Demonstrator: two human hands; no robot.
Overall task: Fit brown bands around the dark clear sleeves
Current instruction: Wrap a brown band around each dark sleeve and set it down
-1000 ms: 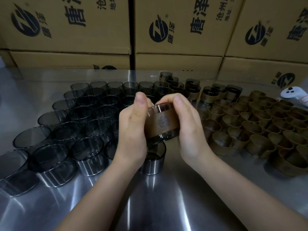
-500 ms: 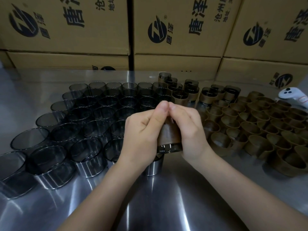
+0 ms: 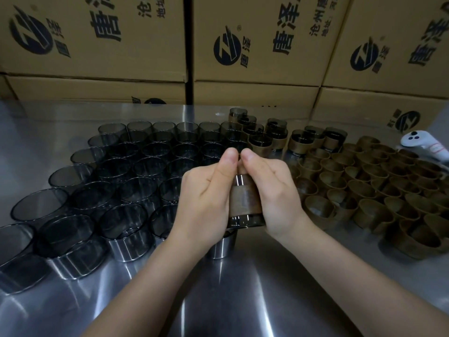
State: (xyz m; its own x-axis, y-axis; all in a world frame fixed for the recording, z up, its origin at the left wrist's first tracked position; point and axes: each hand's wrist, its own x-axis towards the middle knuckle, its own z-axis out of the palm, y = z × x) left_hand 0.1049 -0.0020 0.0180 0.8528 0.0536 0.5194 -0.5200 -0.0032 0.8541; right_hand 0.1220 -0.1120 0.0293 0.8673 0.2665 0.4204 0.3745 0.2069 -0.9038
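Banding step: left hand and right hand grip sleeve, seating brown band; next, likely set among finished ones.

Banded sleeve mostly behind fingers

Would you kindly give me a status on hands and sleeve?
Left hand and right hand grip dark clear round sleeve. Brown band round its middle. Another sleeve stands beneath.

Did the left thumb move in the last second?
Yes. The left thumb shifted right relative to the steel cup, ending beside the right thumb.
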